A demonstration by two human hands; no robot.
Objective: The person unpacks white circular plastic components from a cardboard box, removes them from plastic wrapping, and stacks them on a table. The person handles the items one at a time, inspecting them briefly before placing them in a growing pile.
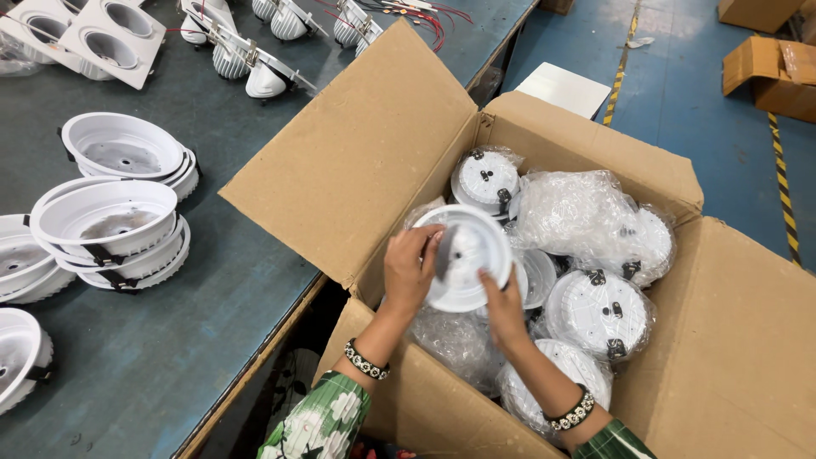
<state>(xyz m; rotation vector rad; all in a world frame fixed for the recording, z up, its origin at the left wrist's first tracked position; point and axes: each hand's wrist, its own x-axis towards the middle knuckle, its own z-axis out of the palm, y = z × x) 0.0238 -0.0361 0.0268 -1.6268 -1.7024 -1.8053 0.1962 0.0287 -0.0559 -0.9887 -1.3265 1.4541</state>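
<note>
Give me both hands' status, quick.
Left hand: closed on the rim of the white round housing, over the cardboard box.
Right hand: gripping the same housing's lower edge.

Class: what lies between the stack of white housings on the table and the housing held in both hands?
In the head view, the box's raised cardboard flap stands between the stacked housings and the held housing.
</note>
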